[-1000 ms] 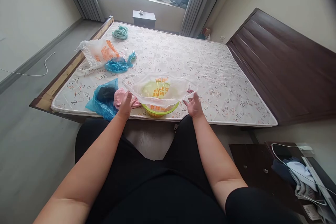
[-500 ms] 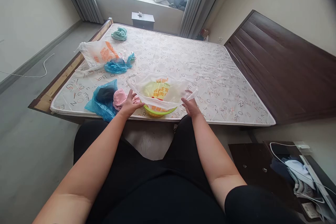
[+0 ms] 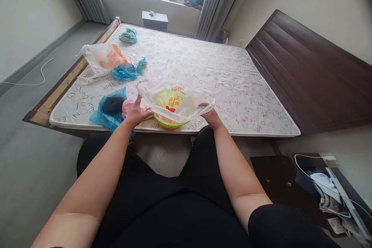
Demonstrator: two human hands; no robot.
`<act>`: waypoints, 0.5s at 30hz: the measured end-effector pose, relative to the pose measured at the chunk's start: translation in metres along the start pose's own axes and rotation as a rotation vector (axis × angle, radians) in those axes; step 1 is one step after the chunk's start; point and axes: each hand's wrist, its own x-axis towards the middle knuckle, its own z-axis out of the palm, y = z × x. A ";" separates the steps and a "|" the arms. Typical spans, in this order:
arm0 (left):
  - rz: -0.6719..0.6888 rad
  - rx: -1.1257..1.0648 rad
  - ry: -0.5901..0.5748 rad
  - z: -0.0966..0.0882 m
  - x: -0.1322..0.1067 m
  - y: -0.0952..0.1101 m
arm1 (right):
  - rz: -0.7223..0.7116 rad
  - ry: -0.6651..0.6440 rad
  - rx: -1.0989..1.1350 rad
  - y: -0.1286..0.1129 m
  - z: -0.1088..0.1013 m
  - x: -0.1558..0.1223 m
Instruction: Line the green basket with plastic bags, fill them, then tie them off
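Observation:
A translucent white plastic bag with orange print is stretched wide between my two hands at the near edge of the mattress. Its left side is in my left hand, thumb and fingers spread along the edge. My right hand grips the opposite edge, fingers partly behind the film. A yellow-green basket shows through and below the bag, with a small red thing there; whether the basket is inside the bag I cannot tell. Beside my left hand lie a pink cloth and a blue plastic bag with something dark in it.
Farther back on the mattress lie another orange-printed bag, a knotted blue bag and a mint-green cloth bundle. A dark headboard stands right. A nightstand is at lower right, with a cable and clothes nearby.
The bag's mouth gapes a little wider, its near edge raised over the basket. My left hand has shifted slightly left with its fingers pointing up. The whole view has moved slightly.

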 end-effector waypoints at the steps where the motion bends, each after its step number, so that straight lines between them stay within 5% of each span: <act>1: -0.012 -0.034 -0.016 0.001 0.000 0.001 | -0.016 0.004 -0.012 -0.001 0.002 0.001; 7: -0.051 -0.182 -0.098 0.007 0.003 -0.011 | -0.055 0.014 0.088 -0.008 0.006 -0.001; 11: 0.091 -0.185 -0.045 0.000 0.012 -0.025 | -0.017 0.024 0.205 -0.006 0.004 -0.001; 15: 0.078 -0.096 -0.014 -0.005 0.018 -0.036 | 0.013 -0.015 0.274 -0.006 0.004 -0.002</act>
